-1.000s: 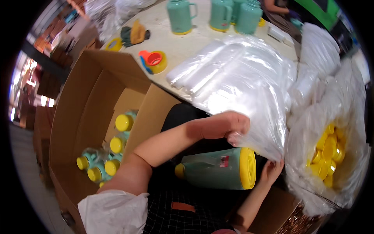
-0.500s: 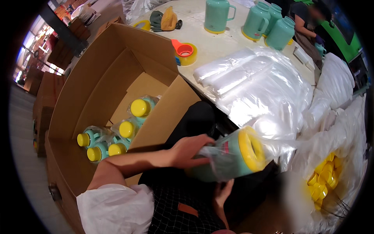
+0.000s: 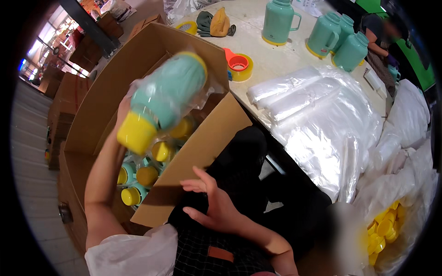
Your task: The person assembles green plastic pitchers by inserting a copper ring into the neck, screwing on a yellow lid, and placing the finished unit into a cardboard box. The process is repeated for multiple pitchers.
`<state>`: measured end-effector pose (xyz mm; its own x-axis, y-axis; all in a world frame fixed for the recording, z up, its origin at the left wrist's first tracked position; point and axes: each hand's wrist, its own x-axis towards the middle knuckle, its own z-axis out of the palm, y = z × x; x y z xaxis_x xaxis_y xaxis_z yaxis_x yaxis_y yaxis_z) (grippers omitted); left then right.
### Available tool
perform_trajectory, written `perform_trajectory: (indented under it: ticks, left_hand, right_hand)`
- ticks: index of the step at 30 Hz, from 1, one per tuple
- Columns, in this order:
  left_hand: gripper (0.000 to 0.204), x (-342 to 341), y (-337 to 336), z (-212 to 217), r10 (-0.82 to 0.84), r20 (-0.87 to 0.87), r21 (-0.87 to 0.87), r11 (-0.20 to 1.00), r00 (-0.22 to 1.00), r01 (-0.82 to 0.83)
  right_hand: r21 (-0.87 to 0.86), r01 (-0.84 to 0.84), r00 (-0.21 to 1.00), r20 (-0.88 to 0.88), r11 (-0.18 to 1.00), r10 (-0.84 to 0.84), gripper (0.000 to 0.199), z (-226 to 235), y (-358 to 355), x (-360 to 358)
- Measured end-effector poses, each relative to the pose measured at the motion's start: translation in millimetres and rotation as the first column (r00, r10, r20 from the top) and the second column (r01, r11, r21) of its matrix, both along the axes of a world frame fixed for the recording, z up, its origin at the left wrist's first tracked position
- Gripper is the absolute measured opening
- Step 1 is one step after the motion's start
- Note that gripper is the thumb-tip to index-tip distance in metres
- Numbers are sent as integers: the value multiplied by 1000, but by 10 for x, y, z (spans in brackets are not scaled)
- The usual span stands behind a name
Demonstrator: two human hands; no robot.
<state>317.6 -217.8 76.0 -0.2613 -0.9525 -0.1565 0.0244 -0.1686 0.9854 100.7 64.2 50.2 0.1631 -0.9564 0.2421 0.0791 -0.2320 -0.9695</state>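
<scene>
A teal vacuum flask (image 3: 163, 96) with a yellow cap and yellow base hangs tilted over the open carton (image 3: 202, 156), cap toward me, in a clear plastic bag. My left hand (image 3: 124, 108) grips it from the left side, its fingers mostly hidden behind the flask and bag. My right hand (image 3: 214, 204) is off the flask, fingers spread and empty, beside the carton's near flap. Down in the carton stand several bagged flasks with yellow caps (image 3: 131, 196), partly covered by the held one.
On the table (image 3: 251, 18) lie clear plastic bags (image 3: 317, 119), a tape dispenser (image 3: 239, 64), gloves (image 3: 220, 23) and several uncapped teal flasks (image 3: 277, 23). A plastic sack of yellow caps (image 3: 386, 225) stands at right. Another person (image 3: 375, 39) works at the far right.
The bagged flask has gone from above my lap, leftward and up over the carton, in my left hand. My right hand has let go and opened. The view has shifted slightly left.
</scene>
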Motion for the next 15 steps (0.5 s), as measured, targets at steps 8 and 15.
perform_trajectory:
  ticks: [8,15]
  left_hand:
    - [63,-1055,-1393,-1617,-135,631,243,969,764,-30]
    - [65,-1345,-1468,-2016,-231,914,252,967,333,-20]
  right_hand:
    - [523,263,963,-92,811,-253,73,-773,792,-341]
    - [455,459,888,-196,763,-416,65,-741,626,-1199]
